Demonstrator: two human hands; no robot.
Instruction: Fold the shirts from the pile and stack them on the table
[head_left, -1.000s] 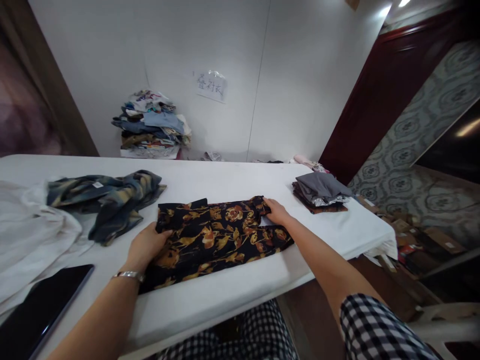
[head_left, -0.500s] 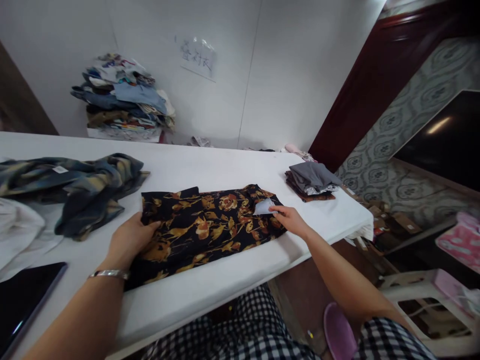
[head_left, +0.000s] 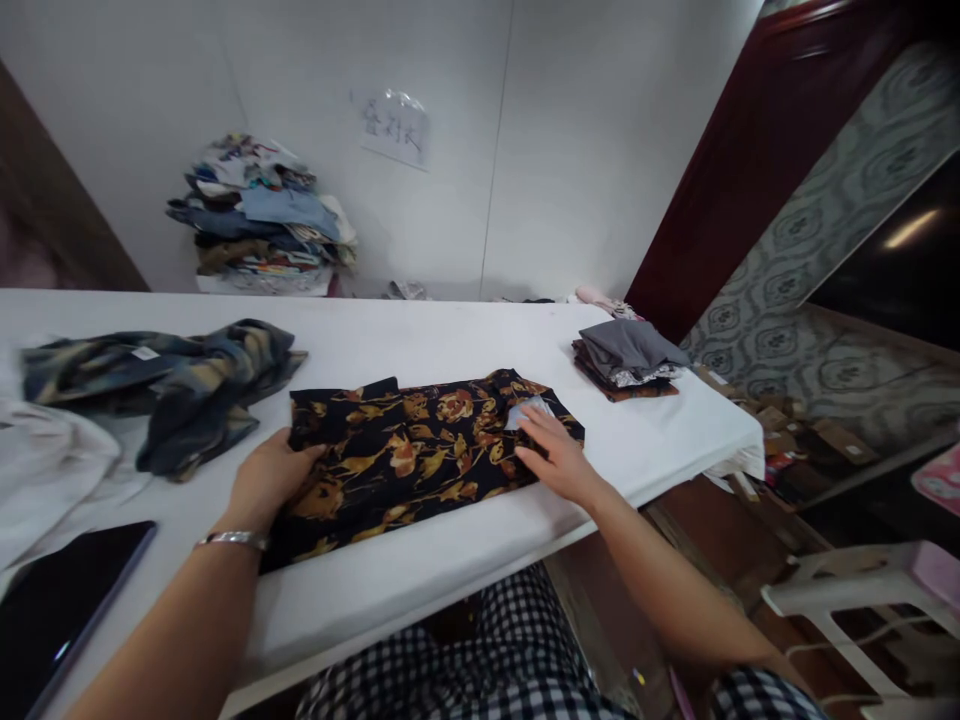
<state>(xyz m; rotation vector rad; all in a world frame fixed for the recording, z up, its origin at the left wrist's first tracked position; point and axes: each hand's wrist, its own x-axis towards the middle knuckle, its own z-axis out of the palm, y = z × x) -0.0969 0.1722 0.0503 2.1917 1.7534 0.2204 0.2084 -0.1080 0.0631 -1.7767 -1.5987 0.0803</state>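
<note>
On the white table (head_left: 420,340), near its front edge, lies the landmark item: black floral shirt (head_left: 409,455), partly folded into a long strip, long axis running left to right with the right end tilted slightly away from the person.

- Dark blue-and-tan garment (head_left: 187,385): rumpled, just left of the shirt's far left corner.
- White cloth (head_left: 45,470): farther left of the shirt, beyond the blue garment.
- Dark tablet (head_left: 67,600): left of the shirt, at the table's near edge.
- Folded stack, grey on top (head_left: 626,358): right of the shirt and behind it, apart from it.
- Left hand (head_left: 266,480): fingers curled, gripping the shirt's left end.
- Right hand (head_left: 551,455): open, palm down, pressing flat on the shirt's right end, touching a small pale label (head_left: 529,410).

Both hands sit at opposite ends of the long axis, equally near.
</note>
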